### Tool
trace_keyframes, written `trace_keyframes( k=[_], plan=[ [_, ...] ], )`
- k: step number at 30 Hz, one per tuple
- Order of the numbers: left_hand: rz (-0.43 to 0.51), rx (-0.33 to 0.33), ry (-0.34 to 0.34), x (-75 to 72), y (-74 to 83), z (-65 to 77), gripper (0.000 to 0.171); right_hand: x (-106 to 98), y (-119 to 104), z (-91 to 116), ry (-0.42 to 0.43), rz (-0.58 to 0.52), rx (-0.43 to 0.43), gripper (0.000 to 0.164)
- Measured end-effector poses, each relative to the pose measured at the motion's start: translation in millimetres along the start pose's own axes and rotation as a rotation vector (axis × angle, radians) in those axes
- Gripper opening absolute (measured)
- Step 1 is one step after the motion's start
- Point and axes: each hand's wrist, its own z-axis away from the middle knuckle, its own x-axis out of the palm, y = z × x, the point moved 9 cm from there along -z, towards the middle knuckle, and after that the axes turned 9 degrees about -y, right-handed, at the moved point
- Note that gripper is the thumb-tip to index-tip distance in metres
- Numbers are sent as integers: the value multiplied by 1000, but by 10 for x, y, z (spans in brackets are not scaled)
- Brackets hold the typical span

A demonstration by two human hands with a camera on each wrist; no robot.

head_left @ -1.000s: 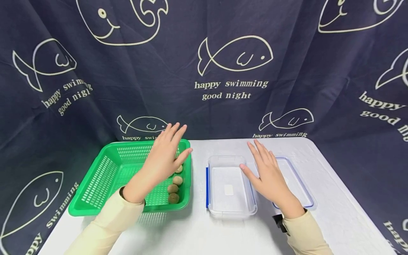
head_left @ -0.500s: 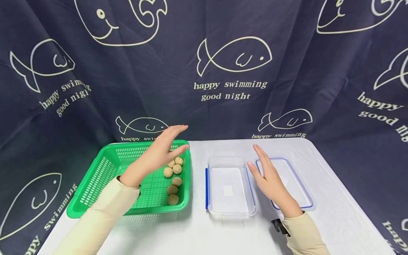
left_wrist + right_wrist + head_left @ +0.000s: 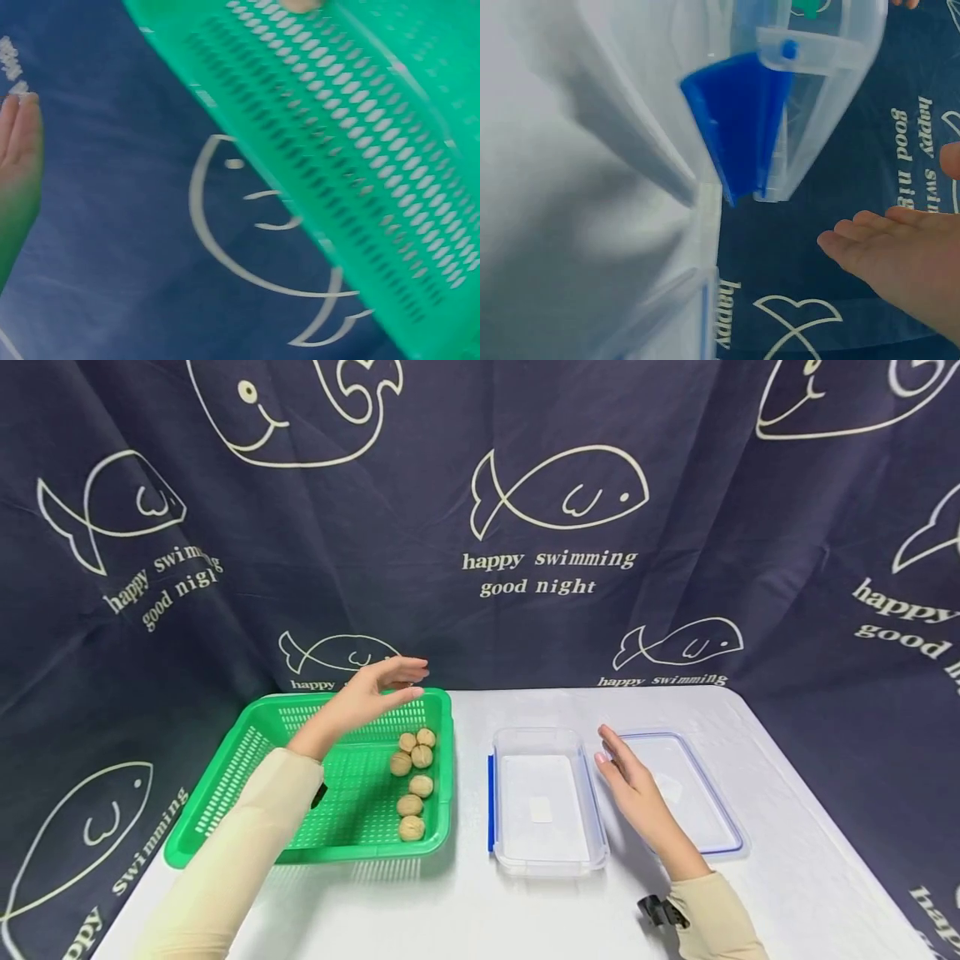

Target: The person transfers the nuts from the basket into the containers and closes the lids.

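In the head view my left hand (image 3: 375,689) hovers above the back of a green plastic basket (image 3: 352,785), fingers extended and holding nothing. Several walnuts (image 3: 412,828) lie along the basket's right side. Only the fingers of that hand (image 3: 19,157) enter the left wrist view, apart from the basket's slotted wall. My right hand (image 3: 637,793) is raised between a clear plastic food container (image 3: 540,785) and its blue-edged lid (image 3: 697,777), gripping neither. The right wrist view shows this hand (image 3: 900,262) with straight fingers, below the container's blue latch (image 3: 739,120).
A white-covered table (image 3: 465,910) bears everything. Behind it hangs a dark blue curtain (image 3: 420,527) with fish drawings and lettering. The container stands without its lid, between the basket and the flat-lying lid.
My left hand has drawn back leftward and turned edge-on, uncovering walnuts it hid before. My right hand has moved slightly down and right, its fingers closer together. The objects stay in place.
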Motion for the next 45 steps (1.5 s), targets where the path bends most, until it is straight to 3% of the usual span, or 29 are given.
trace_keyframes(
  k=[8, 21, 28, 33, 41, 45],
  plan=[
    [150, -9, -26, -18, -371, -12, 47, 60, 198, 30, -30, -84, 85, 59],
    [125, -109, -138, 103, -858, 71, 45, 149, 330, 77, -63, -181, 99, 57],
    [153, -144, -222, 229, -988, 147, 45, 192, 415, 107, -93, -187, 108, 56],
    [118, -179, -273, 326, -1066, 189, 39, 221, 445, 122, -100, -216, 105, 55],
    [83, -170, -296, 443, -1127, 236, 27, 252, 508, 154, -96, -237, 116, 53],
    [76, -216, -295, 478, -1195, 264, 26, 266, 517, 172, -101, -233, 120, 54]
  ],
)
